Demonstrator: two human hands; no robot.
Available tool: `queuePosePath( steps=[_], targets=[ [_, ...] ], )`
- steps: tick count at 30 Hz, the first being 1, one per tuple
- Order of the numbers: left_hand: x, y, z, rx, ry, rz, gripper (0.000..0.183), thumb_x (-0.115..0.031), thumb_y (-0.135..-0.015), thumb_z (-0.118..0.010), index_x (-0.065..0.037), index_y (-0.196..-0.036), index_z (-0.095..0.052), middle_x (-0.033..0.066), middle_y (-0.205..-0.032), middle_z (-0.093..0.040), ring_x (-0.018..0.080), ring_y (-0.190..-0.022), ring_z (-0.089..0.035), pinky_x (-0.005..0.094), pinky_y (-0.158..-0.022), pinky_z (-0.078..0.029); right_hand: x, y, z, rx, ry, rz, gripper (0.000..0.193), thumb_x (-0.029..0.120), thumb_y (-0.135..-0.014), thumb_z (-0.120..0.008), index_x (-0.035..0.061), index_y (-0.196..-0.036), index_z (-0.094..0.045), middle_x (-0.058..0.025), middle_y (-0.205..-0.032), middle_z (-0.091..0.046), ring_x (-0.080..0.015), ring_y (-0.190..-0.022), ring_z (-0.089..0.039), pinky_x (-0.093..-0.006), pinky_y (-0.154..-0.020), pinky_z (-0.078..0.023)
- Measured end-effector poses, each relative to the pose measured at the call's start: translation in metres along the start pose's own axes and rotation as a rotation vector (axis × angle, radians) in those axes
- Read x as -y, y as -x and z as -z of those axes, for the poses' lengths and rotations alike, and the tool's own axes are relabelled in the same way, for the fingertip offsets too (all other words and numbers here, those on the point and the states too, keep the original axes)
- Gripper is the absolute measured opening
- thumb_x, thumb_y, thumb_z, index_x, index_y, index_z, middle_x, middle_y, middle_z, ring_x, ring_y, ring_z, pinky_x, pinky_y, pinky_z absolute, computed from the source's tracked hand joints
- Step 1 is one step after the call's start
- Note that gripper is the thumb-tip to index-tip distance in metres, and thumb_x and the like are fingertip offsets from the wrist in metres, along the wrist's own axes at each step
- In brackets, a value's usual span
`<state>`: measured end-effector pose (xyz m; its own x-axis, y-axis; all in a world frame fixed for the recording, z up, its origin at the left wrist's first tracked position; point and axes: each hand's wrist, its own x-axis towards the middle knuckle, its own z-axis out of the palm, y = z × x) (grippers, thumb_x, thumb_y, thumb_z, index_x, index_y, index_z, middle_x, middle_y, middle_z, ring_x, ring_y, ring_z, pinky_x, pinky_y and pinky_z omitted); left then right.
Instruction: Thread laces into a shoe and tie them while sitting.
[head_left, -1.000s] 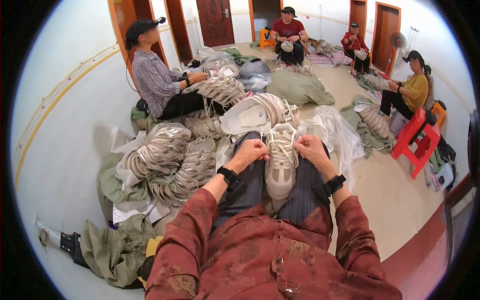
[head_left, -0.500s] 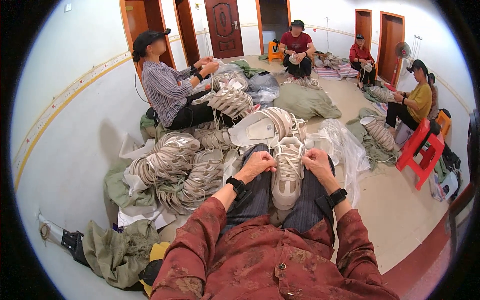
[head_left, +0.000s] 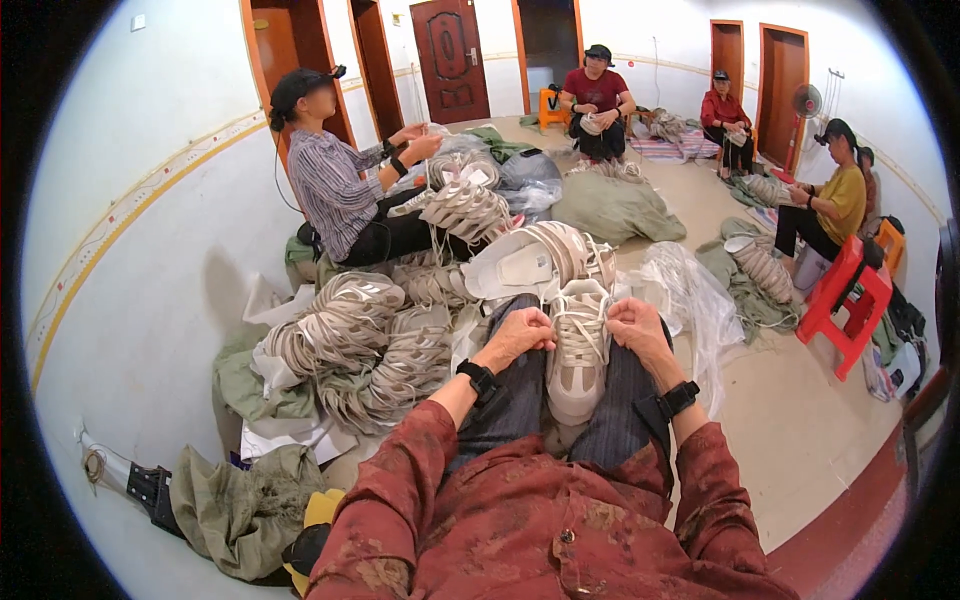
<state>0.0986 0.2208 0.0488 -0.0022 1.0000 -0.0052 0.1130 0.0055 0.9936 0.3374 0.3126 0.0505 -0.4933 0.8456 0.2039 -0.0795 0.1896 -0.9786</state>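
Observation:
A beige and white sneaker point(head_left: 576, 372) rests between my knees, its toe pointing toward me and pale laces crossing its front. My left hand point(head_left: 522, 336) is closed in a pinch at the shoe's left side, on the shoelace. On the other side, my right hand point(head_left: 638, 326) pinches the lace too, thumb and fingers pressed together close to the upper eyelets. The lace ends are partly hidden by my fingers. Just beyond the sneaker lies a bundle of nested shoe uppers point(head_left: 545, 258) in the same beige and white.
More stacked shoe uppers point(head_left: 335, 325) lie at my left on green cloth. A person in a striped shirt point(head_left: 335, 185) sits beyond them. Clear plastic bags point(head_left: 690, 290) and a green sack point(head_left: 618, 208) lie ahead. Red stools point(head_left: 850, 305) stand at right; several other people sit farther back.
My view has shifted slightly. Both hands keep their pinch beside the sneaker, with hardly any movement.

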Motion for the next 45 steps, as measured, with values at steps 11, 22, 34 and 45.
queuePosePath(
  steps=[11, 22, 34, 45],
  targets=[
    [0.009, -0.006, 0.002, 0.013, 0.035, -0.004, 0.013, -0.01, -0.085, -0.065, -0.002, -0.093, -0.06, 0.004, -0.08, -0.065, 0.0103, -0.071, -0.065, 0.02, -0.063, -0.048, -0.001, 0.002, 0.004, 0.021, 0.027, -0.029, 0.013, 0.0, -0.079, -0.064, 0.0009, -0.092, -0.061, 0.0007, -0.074, -0.06, -0.0044, -0.056, -0.051, -0.0182, -0.047, -0.039],
    [0.007, -0.004, 0.002, 0.021, 0.06, -0.008, 0.013, -0.01, -0.085, -0.065, -0.001, -0.094, -0.06, 0.0037, -0.082, -0.065, 0.0107, -0.072, -0.066, 0.0197, -0.065, -0.05, 0.007, 0.026, 0.021, 0.312, -0.287, 0.055, 0.007, -0.003, -0.082, -0.063, 0.0035, -0.084, -0.061, 0.001, -0.074, -0.057, -0.0049, -0.057, -0.045, -0.0184, -0.051, -0.035],
    [0.007, -0.004, 0.003, 0.036, 0.025, 0.016, 0.015, -0.015, -0.087, -0.064, -0.003, -0.097, -0.06, 0.0053, -0.09, -0.067, 0.0088, -0.076, -0.064, 0.0194, -0.068, -0.049, 0.009, 0.031, 0.017, 0.291, -0.414, -0.145, 0.012, 0.013, -0.093, -0.062, 0.0012, -0.094, -0.061, -0.0019, -0.078, -0.06, -0.0058, -0.059, -0.05, -0.0199, -0.054, -0.041],
    [0.005, -0.001, 0.003, 0.051, 0.061, 0.011, 0.015, -0.014, -0.088, -0.063, -0.003, -0.098, -0.059, 0.0054, -0.092, -0.067, 0.0086, -0.076, -0.063, 0.0193, -0.07, -0.049, 0.006, 0.008, -0.004, 0.083, -0.024, -0.098, 0.019, 0.016, -0.093, -0.064, -0.0008, -0.093, -0.056, -0.0023, -0.065, -0.057, -0.0067, -0.045, -0.05, -0.0212, -0.04, -0.038]
  ],
)
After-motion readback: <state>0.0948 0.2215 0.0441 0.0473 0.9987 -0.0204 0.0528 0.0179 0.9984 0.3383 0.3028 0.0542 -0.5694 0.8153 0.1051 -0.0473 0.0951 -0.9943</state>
